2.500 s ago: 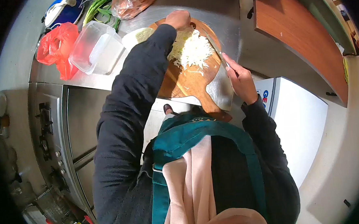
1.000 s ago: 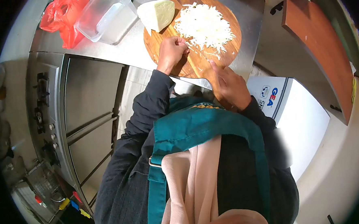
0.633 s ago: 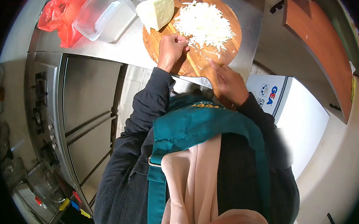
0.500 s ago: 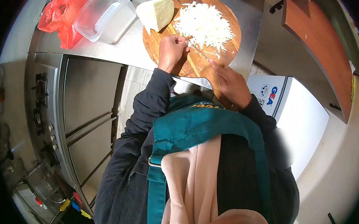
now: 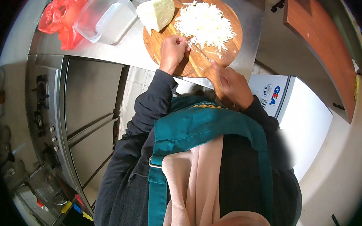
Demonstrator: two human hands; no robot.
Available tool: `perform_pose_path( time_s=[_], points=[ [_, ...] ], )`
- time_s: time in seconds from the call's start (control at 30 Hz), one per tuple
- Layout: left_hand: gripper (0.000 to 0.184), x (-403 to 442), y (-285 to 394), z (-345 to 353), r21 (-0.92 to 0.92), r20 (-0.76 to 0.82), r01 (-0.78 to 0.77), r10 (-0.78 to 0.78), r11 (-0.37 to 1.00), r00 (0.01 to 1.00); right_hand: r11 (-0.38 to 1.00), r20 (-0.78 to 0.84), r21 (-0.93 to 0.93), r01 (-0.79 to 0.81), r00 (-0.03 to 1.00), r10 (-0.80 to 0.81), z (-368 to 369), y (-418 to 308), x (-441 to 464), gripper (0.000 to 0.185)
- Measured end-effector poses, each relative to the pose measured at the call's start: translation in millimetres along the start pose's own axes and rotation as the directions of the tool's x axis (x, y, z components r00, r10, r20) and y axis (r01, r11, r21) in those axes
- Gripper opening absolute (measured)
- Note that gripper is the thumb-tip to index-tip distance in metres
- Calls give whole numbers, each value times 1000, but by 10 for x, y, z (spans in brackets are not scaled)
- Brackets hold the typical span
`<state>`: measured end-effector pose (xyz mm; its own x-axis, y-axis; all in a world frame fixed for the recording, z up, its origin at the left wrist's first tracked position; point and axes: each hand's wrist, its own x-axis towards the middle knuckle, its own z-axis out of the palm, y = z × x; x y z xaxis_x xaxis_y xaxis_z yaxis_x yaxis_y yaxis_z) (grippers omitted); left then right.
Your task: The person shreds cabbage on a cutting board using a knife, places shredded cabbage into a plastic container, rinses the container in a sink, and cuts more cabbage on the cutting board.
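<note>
On the round wooden board, we see the knife lying slantwise, its long axis running from the closed fingers of the right hand towards the left hand. The left fingers, bent close together, are nearer to the shredded cabbage on the board's far part; whether they pinch something, we cannot tell.

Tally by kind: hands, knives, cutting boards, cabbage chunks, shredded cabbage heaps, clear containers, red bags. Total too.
Hands: 2 (left hand, right hand)
Knife: 1
Cutting board: 1
Cabbage chunk: 1
Shredded cabbage heap: 1
Clear container: 1
Red bag: 1
Total: 8
</note>
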<state>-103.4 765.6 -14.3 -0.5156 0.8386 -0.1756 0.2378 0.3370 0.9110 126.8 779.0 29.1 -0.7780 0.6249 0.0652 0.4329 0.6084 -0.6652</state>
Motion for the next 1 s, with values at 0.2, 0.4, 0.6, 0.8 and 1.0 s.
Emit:
perform_pose_path(
  time_s=[0.2,0.4,0.6,0.8,1.0],
  points=[
    [13,-21,58,18,70,-41,10,-7,998,999,996,105,-33,-88,990,91,32,-7,-20,47],
    [14,-34,141,20,225,-59,-7,21,974,998,994,-76,48,103,992,-99,153,141,3,46],
    [21,-2,170,97,224,-20,-242,252,944,967,988,-63,99,-122,990,128,-250,174,-63,40],
    [21,35,404,170,444,177,-596,586,669,791,977,-190,184,-110,971,146,-375,277,-139,41],
    [18,27,338,168,554,293,-699,679,453,673,941,-141,276,-195,960,241,-324,234,-252,42]
  ],
)
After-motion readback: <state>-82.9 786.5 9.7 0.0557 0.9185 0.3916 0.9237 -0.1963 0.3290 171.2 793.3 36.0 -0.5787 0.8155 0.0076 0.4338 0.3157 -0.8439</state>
